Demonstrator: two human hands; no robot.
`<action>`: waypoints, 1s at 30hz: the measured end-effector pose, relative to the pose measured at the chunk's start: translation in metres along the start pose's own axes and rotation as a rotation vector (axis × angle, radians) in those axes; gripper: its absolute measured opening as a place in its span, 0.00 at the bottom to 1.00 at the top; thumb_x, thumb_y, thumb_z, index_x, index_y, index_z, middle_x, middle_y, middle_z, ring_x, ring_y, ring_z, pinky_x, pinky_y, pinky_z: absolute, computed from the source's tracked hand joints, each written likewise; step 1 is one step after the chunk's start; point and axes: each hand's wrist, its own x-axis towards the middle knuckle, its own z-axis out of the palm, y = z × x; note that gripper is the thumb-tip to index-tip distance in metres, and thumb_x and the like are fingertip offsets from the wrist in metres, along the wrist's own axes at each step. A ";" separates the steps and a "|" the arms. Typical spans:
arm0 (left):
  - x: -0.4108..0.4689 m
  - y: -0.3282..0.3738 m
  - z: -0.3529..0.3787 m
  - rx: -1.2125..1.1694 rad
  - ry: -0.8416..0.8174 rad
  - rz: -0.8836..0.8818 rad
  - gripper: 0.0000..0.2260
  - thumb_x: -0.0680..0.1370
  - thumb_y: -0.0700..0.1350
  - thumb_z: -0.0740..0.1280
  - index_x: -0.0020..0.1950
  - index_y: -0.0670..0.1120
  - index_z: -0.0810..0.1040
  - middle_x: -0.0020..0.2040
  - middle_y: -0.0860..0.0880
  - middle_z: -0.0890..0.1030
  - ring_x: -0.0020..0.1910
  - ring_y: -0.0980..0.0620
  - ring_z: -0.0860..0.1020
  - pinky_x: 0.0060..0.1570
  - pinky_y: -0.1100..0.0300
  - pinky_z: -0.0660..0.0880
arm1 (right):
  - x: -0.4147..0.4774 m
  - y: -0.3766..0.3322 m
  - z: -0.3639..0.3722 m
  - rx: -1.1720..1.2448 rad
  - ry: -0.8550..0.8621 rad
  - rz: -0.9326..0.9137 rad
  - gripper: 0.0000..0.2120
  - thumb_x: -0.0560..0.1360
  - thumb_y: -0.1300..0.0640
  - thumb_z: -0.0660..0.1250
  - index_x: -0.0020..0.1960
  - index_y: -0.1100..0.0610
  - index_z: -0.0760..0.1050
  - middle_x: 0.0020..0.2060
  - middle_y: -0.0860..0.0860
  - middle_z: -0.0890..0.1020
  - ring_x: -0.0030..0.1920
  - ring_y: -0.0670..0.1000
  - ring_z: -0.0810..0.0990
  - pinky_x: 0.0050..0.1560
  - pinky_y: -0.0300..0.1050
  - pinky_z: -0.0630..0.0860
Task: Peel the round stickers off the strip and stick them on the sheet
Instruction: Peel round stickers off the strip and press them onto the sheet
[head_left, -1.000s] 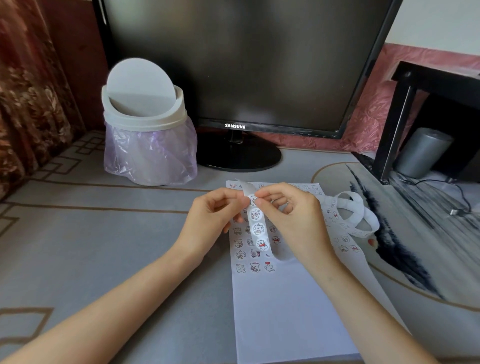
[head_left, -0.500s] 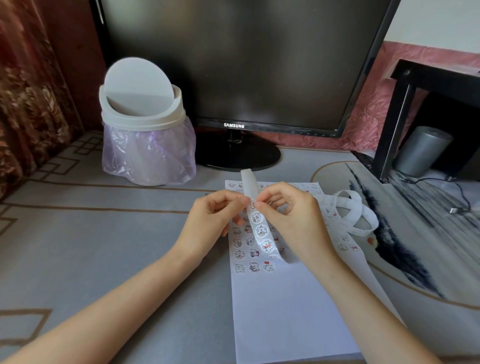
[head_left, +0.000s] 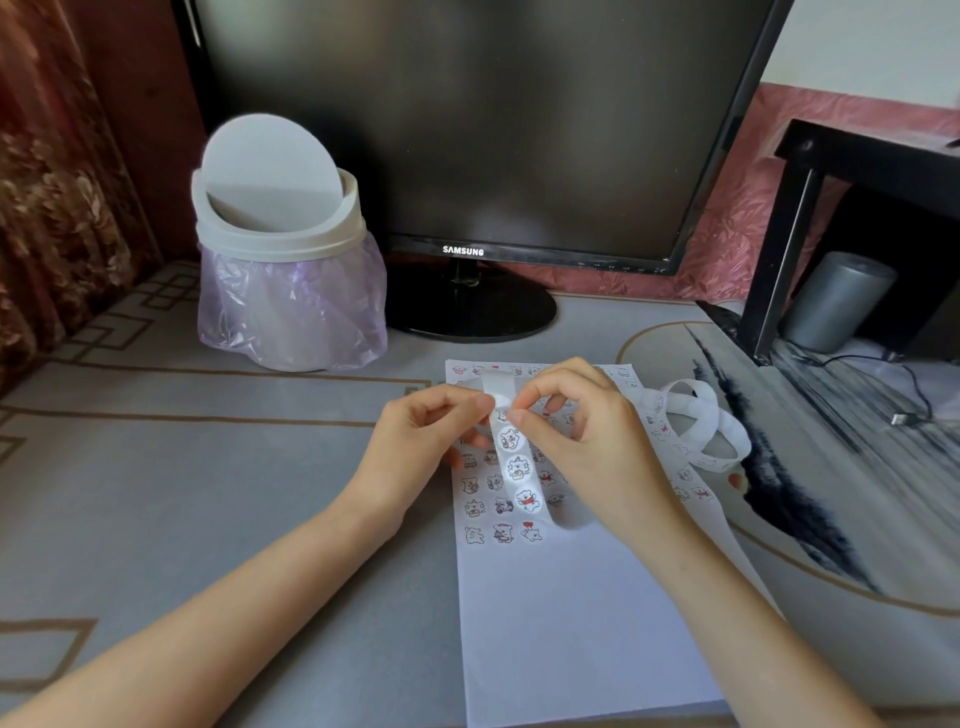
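Both hands pinch the sticker strip above the sheet.

The left hand and right hand meet fingertip to fingertip, each pinching the top of the strip, which hangs over the sheet on the worktop. Its tail loops off to the right. Rows of stickers cover the sheet's far half. The swing-lid bin at far left has a purple liner; its contents are hidden.
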 end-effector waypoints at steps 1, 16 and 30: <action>0.000 0.000 0.000 0.002 0.006 0.003 0.06 0.76 0.42 0.67 0.44 0.40 0.81 0.37 0.50 0.82 0.33 0.58 0.78 0.31 0.66 0.72 | -0.001 -0.003 -0.002 0.053 -0.010 0.009 0.03 0.72 0.58 0.71 0.41 0.53 0.78 0.42 0.43 0.77 0.45 0.44 0.75 0.44 0.31 0.66; 0.002 -0.004 0.001 -0.048 0.037 -0.008 0.05 0.76 0.40 0.67 0.43 0.40 0.81 0.42 0.46 0.83 0.37 0.53 0.81 0.33 0.60 0.80 | -0.053 -0.002 -0.042 0.337 -0.436 0.532 0.03 0.70 0.65 0.72 0.39 0.61 0.79 0.31 0.52 0.82 0.29 0.44 0.77 0.29 0.33 0.71; -0.001 -0.001 0.001 -0.050 0.003 0.016 0.07 0.77 0.41 0.66 0.46 0.37 0.79 0.36 0.52 0.82 0.37 0.59 0.79 0.32 0.61 0.79 | -0.033 0.010 -0.031 0.371 -0.127 0.459 0.03 0.70 0.65 0.72 0.40 0.61 0.79 0.32 0.53 0.82 0.30 0.46 0.78 0.32 0.32 0.73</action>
